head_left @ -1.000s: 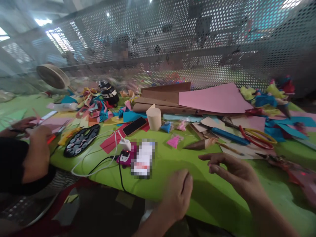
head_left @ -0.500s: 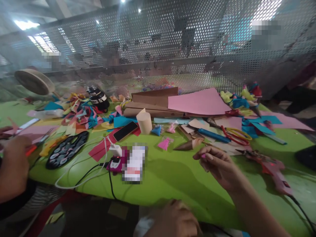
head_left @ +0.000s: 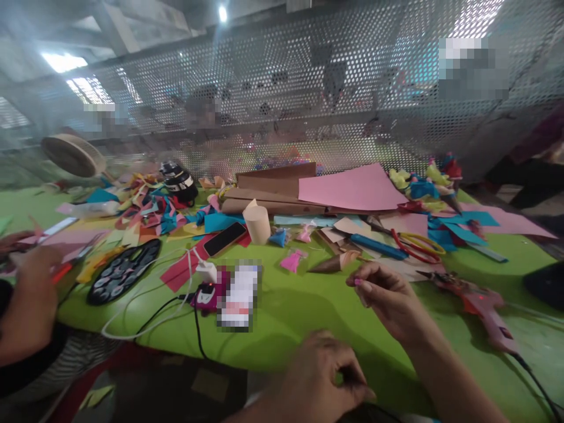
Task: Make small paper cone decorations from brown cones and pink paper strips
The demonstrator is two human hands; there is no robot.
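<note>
My right hand is raised over the green table, its thumb and fingers pinching a small bright pink piece. Lower down, my left hand hangs over the table's front edge with its fingers curled in towards the thumb; whatever is in them, if anything, does not show. Just beyond my right hand lies a brown paper cone. A small pink bow-like paper piece is to the left of the cone. The pink glue gun, with a red light on it, rests to the right of my right hand.
A power strip with cables and a phone sit left of centre. Behind are a cream paper roll, a blue cutter, scissors and paper scraps. Another person's arm is at left. A perforated metal screen stands behind.
My left hand has risen from the table's front edge, up and to the right, towards my right hand. My right hand keeps its pinch on the pink piece and has hardly moved.
</note>
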